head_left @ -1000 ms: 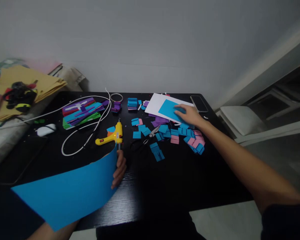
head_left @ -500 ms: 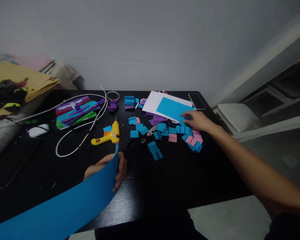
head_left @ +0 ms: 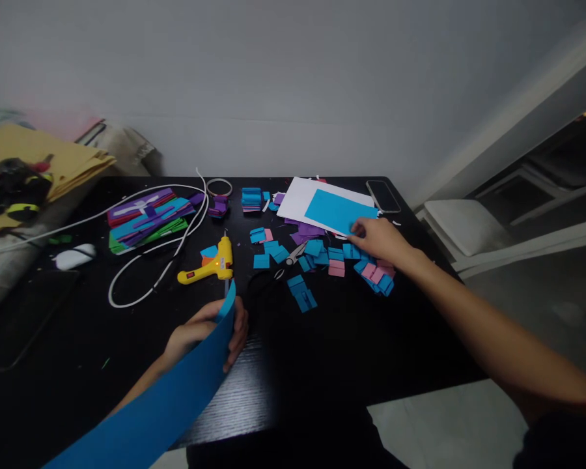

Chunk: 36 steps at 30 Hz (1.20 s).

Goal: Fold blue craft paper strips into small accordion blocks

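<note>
My left hand [head_left: 237,332] is closed around the end of a long blue paper strip [head_left: 176,397], which curves down toward the lower left and covers part of the hand. Just beyond it a yellow glue gun [head_left: 219,262] rests on the desk. On the right, my right hand [head_left: 378,240] has its fingertips pinched together over small folded blue paper pieces [head_left: 351,252], by the front edge of a blue sheet [head_left: 339,212]. What lies between those fingertips is hidden. Pink folded pieces [head_left: 336,268] are mixed in with the blue ones.
Scissors [head_left: 293,255] lie partly under the pieces. White paper [head_left: 297,192] is beneath the blue sheet, with a phone [head_left: 383,196] to its right. A white cable [head_left: 114,286] loops near stacked coloured strips [head_left: 149,221]. A mouse [head_left: 75,256] is at the left.
My right hand has drawn slightly nearer, off the blue sheet's corner, and its fingers have curled into a pinch. The blue strip has swung right and bent at its end in my left hand.
</note>
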Available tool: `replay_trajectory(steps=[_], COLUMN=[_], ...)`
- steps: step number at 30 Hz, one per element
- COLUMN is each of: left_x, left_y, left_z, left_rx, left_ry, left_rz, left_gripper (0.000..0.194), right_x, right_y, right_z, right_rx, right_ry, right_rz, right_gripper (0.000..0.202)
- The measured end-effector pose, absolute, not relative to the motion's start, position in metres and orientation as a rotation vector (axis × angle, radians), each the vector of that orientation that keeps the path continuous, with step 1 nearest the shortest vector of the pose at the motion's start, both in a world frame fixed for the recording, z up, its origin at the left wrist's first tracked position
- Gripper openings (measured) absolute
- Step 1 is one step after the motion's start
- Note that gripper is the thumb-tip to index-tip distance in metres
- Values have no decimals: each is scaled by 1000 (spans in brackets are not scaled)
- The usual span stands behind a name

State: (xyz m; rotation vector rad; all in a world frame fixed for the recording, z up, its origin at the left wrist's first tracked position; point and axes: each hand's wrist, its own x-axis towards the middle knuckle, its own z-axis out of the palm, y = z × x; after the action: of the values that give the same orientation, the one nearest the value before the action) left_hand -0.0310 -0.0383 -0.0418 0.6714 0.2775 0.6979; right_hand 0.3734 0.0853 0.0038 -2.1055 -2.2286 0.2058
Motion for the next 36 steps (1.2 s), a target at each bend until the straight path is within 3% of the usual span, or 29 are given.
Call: replay_trajectory(steps=[10, 17, 27, 36], left_x=[-27, -27, -25, -23], left_y=[-42, -44, -41, -32], left_z=[-27, -22, -10, 1], left_rx=[694, 771, 940, 1071], left_ry=[419, 728, 873, 816], left_rz=[741, 742, 624, 553], left_gripper=[14, 27, 31, 21], right_x=[358, 328, 325, 328], right_y=[66, 56, 56, 27], right_z=[31, 25, 8, -5], right_rx=[-1876, -1472, -1521, -1404], right_ry=[-2182, -2216, -2213, -2536], right_rz=[107, 646, 418, 293], right_gripper=[27, 21, 18, 14])
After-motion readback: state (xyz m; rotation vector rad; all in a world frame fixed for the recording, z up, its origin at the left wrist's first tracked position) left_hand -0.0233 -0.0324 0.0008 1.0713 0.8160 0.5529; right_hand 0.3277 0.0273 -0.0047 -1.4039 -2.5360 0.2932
